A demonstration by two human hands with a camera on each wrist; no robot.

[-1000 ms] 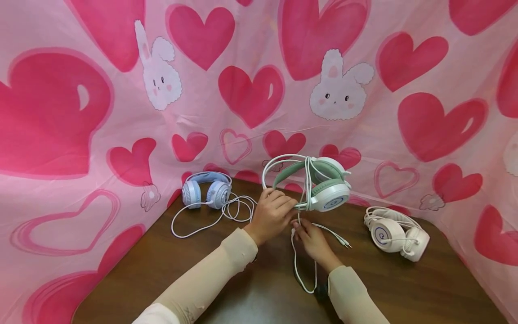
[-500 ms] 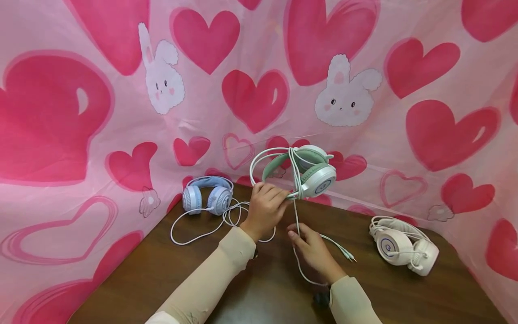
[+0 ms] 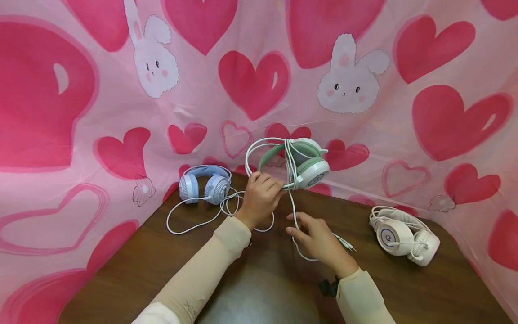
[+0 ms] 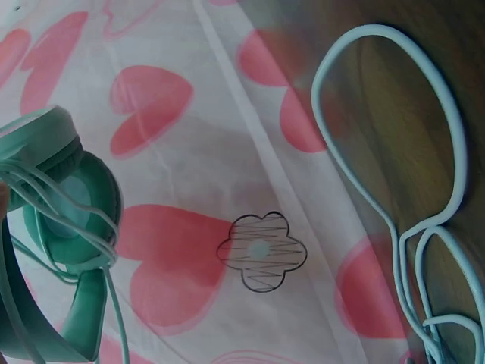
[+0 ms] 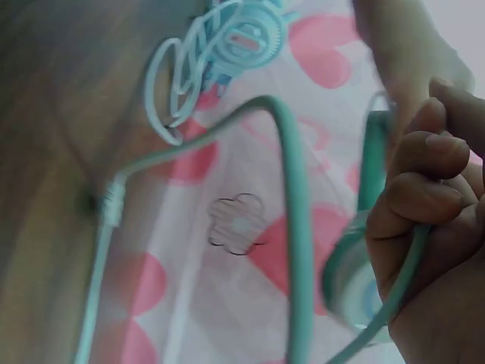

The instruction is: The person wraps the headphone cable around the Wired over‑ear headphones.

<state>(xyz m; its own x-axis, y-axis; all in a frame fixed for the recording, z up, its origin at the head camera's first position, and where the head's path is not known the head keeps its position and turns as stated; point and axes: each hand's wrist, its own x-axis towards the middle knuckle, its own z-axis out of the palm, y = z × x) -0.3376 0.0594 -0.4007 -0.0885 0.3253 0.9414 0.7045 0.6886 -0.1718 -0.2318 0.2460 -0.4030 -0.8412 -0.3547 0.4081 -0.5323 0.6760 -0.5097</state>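
My left hand (image 3: 261, 198) grips the headband of green-and-white headphones (image 3: 313, 173), held up above the table. Their white cable (image 3: 293, 207) is wound several times around the band, and one length hangs down. Beneath them, my right hand (image 3: 319, 238) has thumb and forefinger apart, the hanging cable passing between them. In the right wrist view its other fingers (image 5: 424, 199) are curled with the cable (image 5: 405, 273) running into them. Twin plugs (image 3: 346, 244) stick out beyond that hand. The left wrist view catches the green headphones (image 4: 76, 205) at its left edge.
Blue headphones (image 3: 205, 184) stand at the back left, their loose cable (image 3: 182, 229) spread over the table. White headphones (image 3: 404, 236) with wrapped cable lie at the right. A pink heart-patterned cloth (image 3: 194, 108) hangs behind the wooden table (image 3: 162, 270).
My left hand has carried the green headphones a little up and left. The right hand has moved slightly right, its thumb and forefinger spreading apart, and more of the cable hangs free of the bundle.
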